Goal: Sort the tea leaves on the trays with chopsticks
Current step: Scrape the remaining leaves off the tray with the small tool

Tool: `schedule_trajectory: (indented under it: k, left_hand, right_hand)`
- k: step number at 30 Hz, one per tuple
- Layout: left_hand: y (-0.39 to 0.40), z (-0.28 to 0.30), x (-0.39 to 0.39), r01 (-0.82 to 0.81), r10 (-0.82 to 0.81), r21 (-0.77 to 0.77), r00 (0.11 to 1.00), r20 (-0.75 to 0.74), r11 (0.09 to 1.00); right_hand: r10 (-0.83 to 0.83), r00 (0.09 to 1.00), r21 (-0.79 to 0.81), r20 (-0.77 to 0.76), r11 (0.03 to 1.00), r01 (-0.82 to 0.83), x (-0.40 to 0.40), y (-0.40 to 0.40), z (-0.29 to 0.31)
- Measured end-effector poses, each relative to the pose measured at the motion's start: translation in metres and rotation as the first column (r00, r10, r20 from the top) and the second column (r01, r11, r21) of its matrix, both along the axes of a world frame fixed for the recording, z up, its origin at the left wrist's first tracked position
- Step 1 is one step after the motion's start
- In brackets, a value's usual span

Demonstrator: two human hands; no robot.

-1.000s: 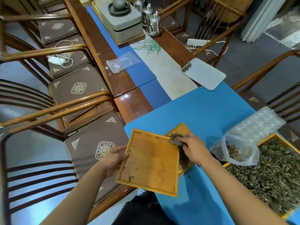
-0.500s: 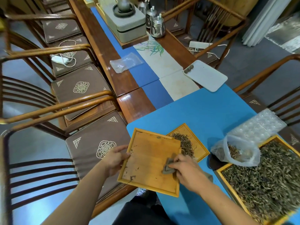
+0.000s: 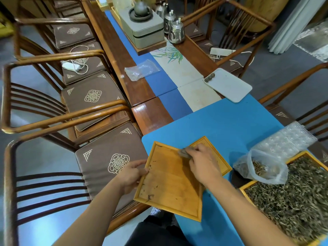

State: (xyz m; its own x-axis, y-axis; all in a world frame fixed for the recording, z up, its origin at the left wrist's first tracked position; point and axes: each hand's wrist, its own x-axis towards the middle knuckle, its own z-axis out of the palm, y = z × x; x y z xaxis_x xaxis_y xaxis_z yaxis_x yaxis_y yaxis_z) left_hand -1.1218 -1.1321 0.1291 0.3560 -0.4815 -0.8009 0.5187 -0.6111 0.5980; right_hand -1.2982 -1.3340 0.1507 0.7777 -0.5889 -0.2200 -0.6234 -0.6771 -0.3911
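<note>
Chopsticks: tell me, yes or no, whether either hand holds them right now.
No. The right hand pinches a small grey wad against the bamboo tray, and the left hand grips the tray's edge.

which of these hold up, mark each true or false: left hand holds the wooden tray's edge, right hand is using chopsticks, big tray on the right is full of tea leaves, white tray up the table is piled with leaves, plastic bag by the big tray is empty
1. The left hand holds the edge of the wooden tray. True.
2. The right hand is using chopsticks. False: it grips a small grey brush-like tool at the tray's far edge; no chopsticks are visible.
3. The big tray on the right is full of tea leaves. True.
4. The white tray up the table is piled with leaves. False: it is nearly bare, with only a few small dark pieces at one corner.
5. The plastic bag by the big tray is empty. False: some tea leaves show inside it.
</note>
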Motion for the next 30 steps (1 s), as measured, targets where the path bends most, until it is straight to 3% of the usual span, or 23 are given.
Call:
schedule_trajectory:
  k: [4, 10, 26, 30]
  left_hand:
    - [-0.006, 0.004, -0.006, -0.022, 0.022, 0.006, 1.0, -0.01, 1.0]
    - [-0.006, 0.007, -0.008, -0.026, 0.026, -0.012, 1.0, -0.018, 1.0]
    - [-0.004, -0.001, -0.007, -0.078, 0.078, -0.025, 0.997, 0.009, 0.997]
    - [-0.003, -0.002, -0.007, -0.074, 0.075, -0.04, 0.997, 0.006, 0.996]
  right_hand:
    - [0.162, 0.985, -0.04, 0.067, 0.986, -0.159, 0.048, 0.034, 0.017]
    - [0.19, 0.975, -0.115, -0.119, 0.972, -0.204, 0.089, 0.05, 0.015]
    - [-0.063, 0.921, -0.122, -0.384, 0.992, 0.017, 0.013, 0.005, -0.007]
    - [-0.111, 0.951, -0.109, -0.288, 0.991, 0.083, 0.018, -0.003, 0.004]
